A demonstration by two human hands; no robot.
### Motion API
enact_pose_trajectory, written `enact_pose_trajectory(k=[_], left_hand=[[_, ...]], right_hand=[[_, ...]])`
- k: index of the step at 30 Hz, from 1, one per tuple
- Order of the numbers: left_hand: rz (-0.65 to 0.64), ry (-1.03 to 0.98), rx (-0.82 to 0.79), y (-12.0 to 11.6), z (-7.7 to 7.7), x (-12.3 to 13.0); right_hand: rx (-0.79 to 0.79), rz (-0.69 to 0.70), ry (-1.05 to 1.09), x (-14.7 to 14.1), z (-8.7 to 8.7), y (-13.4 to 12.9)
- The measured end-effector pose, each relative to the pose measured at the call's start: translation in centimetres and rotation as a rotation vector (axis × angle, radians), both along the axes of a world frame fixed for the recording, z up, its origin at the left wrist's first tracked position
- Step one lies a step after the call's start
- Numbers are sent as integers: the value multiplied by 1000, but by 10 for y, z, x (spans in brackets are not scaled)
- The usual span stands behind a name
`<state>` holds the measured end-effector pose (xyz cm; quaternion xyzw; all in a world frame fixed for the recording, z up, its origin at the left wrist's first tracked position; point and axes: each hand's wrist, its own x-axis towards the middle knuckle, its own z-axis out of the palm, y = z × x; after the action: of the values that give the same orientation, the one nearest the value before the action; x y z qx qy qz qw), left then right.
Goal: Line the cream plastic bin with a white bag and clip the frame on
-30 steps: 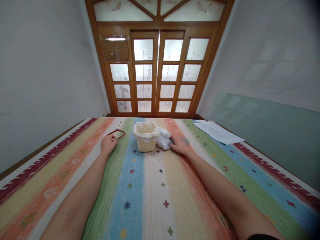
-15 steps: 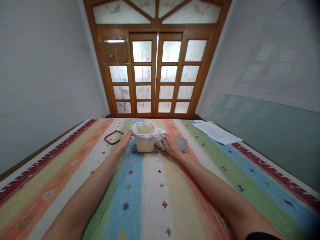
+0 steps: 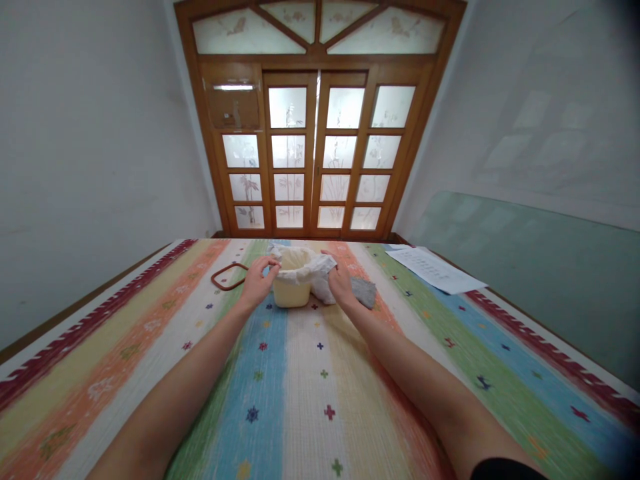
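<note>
One small cream bin (image 3: pixel 291 297), square-bodied, upright between left hand (image 3: pixel 258 281) and right hand (image 3: pixel 341 283). One white bag (image 3: pixel 306 273), crumpled, lining it and folded over its top; left hand pinching the near-left edge, right hand grasping the right side. One brown rounded frame (image 3: pixel 229 289), left of left hand. One grey cloth (image 3: pixel 364 292), beside right hand. Printed paper (image 3: pixel 437 270), farther right, illegible.
</note>
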<state>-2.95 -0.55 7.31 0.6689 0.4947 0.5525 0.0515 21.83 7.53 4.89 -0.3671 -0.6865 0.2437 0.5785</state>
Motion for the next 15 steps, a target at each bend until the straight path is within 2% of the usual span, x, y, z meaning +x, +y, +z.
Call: enact_pose_trajectory(k=[2,5,8,10,12,15], left_hand=[[33,-20,-12,1,0,-1],[23,-101,-46,1,4,-2],[-91,-210,-74,-6,13,3],[-178,-215,-66,-14,22,9],[-228,-134,-11,-23,30,17],[-195,-4,40,-32,35,28]], right_hand=[[56,-37,34,0,18,0],[129,-15,90,-9,46,-7],[187,137,150,-27,66,-26],[217,230,139,-39,72,-43],[224,332,86,-49,74,-59],[249,414,60,-56,73,-78]])
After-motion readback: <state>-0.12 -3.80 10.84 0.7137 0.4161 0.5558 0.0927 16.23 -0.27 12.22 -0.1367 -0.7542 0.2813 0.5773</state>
